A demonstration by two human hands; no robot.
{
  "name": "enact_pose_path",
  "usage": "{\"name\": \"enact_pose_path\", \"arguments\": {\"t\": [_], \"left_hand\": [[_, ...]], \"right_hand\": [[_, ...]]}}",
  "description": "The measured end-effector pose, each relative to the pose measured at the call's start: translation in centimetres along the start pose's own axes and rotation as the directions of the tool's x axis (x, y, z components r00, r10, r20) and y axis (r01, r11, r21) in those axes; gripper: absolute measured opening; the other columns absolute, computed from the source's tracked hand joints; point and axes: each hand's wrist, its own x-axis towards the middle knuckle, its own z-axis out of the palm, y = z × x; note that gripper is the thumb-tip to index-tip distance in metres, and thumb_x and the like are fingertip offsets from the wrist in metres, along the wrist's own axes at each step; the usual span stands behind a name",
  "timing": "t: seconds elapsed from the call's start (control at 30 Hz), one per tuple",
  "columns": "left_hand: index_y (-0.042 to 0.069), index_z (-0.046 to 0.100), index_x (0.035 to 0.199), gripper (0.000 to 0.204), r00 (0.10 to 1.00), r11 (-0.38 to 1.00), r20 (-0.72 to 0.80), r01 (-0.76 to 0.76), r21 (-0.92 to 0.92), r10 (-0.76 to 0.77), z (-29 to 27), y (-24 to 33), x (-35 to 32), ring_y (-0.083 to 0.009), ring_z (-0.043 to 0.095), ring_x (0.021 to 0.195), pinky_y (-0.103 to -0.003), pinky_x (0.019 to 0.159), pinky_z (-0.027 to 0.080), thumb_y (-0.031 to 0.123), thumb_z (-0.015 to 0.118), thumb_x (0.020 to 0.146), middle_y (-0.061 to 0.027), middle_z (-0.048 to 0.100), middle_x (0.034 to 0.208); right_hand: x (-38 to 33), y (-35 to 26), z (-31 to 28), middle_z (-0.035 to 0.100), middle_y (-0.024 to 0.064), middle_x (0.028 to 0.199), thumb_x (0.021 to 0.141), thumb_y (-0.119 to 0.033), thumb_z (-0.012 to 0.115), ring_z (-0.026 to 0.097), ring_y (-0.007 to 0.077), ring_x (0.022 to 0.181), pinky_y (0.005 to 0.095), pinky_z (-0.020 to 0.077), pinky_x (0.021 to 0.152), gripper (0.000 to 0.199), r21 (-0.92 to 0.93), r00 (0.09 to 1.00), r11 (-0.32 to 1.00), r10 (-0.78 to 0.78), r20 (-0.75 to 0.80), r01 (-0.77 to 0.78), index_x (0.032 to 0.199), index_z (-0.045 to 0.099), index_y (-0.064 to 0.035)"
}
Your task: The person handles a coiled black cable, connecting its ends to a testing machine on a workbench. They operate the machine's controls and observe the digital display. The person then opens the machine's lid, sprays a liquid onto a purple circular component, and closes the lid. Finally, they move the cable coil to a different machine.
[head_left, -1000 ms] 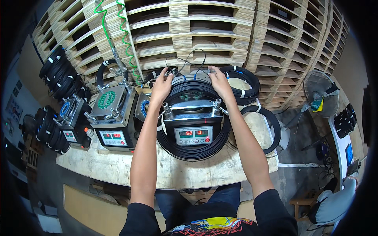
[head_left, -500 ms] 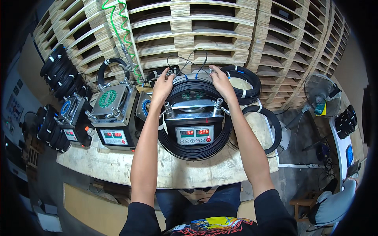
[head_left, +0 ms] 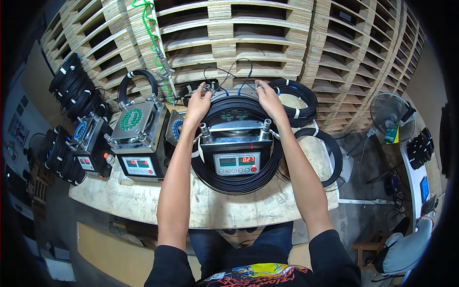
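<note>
Wooden pallets (head_left: 222, 31), stacked: across upper frame. Wooden workbench (head_left: 248, 210): centre. Black cable coil (head_left: 234, 185): centre, looped round the polishing machine (head_left: 235, 147), red digits lit. Left hand (head_left: 197, 104), upper centre: thumb and fingers clamped on a metal knob (head_left: 207, 87). Right hand (head_left: 269, 101), upper centre: likewise clamped, second knob (head_left: 258, 86).

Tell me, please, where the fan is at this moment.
In the head view, the fan is at the right, beyond the right end of the bench, beside the pallets.
</note>
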Motion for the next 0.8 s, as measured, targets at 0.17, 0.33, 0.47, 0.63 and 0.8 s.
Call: {"name": "enact_pose_path", "arguments": {"t": [0.17, 0.33, 0.47, 0.63, 0.8], "left_hand": [[0.005, 0.050, 0.150, 0.059, 1.000, 1.000, 0.002, -0.011, 0.013, 0.011, 0.3, -0.3, 0.1, -0.0332, 0.069, 0.113, -0.037, 0.101, 0.049, 0.029, 0.055, 0.096, -0.0247, 0.071, 0.119], [0.008, 0.050, 0.150, 0.059, 1.000, 0.999, 0.005, -0.022, 0.043, 0.021, 0.3, -1.0, 0.4, -0.0347, 0.068, 0.115, -0.039, 0.102, 0.048, 0.031, 0.053, 0.097, -0.0252, 0.070, 0.121], [0.009, 0.049, 0.151, 0.059, 0.999, 0.999, 0.010, -0.031, 0.035, 0.031, 0.1, -1.4, 0.8, -0.0347, 0.068, 0.115, -0.039, 0.102, 0.049, 0.029, 0.054, 0.096, -0.0251, 0.070, 0.121], [0.008, 0.049, 0.151, 0.058, 0.999, 0.999, -0.001, -0.036, 0.016, 0.036, 0.2, -0.1, -0.1, -0.0353, 0.069, 0.112, -0.039, 0.100, 0.050, 0.027, 0.054, 0.096, -0.0249, 0.071, 0.120], [0.007, 0.050, 0.149, 0.054, 0.997, 0.997, -0.016, -0.075, 0.035, 0.075, 0.0, -0.1, -0.2, -0.0363, 0.067, 0.116, -0.040, 0.103, 0.048, 0.026, 0.049, 0.099, -0.0262, 0.070, 0.121]], "right_hand": [[-0.1, -0.2, -0.1, 0.068, 0.0219, 0.123, 0.102, -0.021, 0.047, 0.064, 0.0311, 0.114, 0.0359, 0.0467, 0.100, 0.043, 0.054, 0.998, 0.997, -0.056, 0.004, 0.056, 0.139, 0.058, -0.0025], [0.0, -0.4, -0.2, 0.068, 0.0157, 0.121, 0.104, -0.014, 0.047, 0.064, 0.0212, 0.107, 0.0313, 0.0473, 0.097, 0.039, 0.130, 0.998, 0.991, -0.039, 0.050, 0.032, 0.139, 0.058, -0.0008], [-0.1, -0.4, 0.1, 0.069, 0.0157, 0.120, 0.104, -0.013, 0.046, 0.064, 0.0210, 0.107, 0.0314, 0.0475, 0.097, 0.039, 0.152, 0.996, 0.985, -0.081, 0.028, 0.076, 0.139, 0.057, -0.0017], [-0.2, -0.3, -0.2, 0.067, 0.0225, 0.123, 0.102, -0.019, 0.045, 0.064, 0.0316, 0.115, 0.0365, 0.0461, 0.102, 0.043, 0.076, 0.998, 0.995, -0.059, 0.036, 0.057, 0.140, 0.057, -0.0025], [-0.3, -0.7, 0.0, 0.065, 0.0315, 0.125, 0.099, -0.025, 0.044, 0.061, 0.0459, 0.121, 0.0434, 0.0456, 0.105, 0.046, 0.027, 0.996, 0.995, -0.093, 0.003, 0.093, 0.139, 0.057, -0.0058]]}}
